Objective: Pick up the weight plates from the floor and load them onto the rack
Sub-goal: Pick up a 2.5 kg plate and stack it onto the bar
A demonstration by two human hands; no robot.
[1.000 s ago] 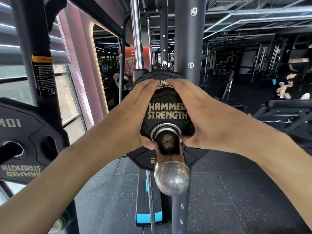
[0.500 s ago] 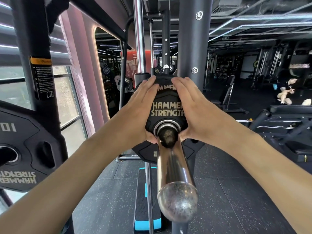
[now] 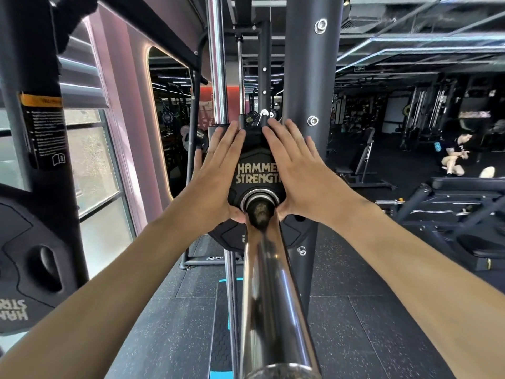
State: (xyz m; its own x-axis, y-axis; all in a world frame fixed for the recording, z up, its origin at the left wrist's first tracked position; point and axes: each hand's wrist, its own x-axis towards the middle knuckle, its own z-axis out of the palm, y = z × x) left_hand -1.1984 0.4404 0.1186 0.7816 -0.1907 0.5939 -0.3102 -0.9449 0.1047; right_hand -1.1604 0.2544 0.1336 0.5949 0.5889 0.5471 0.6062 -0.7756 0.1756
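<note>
Both grips flat-open: left hand (image 3: 216, 176) & right hand (image 3: 297, 170) press plate (image 3: 255, 170) along peg (image 3: 273, 296).

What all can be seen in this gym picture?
Small black Hammer Strength weight plate: one, on the chrome peg.
Long chrome storage peg: one, silver, centre, pointing at the camera.
Larger black plate: one, behind the small one.
Big black plate: one, far left.
Dark grey rack upright: one, centre.
Speckled black rubber floor: below.
Seated person: one, far right.
Left hand: flat on the small plate.
Right hand: flat on it too.
</note>
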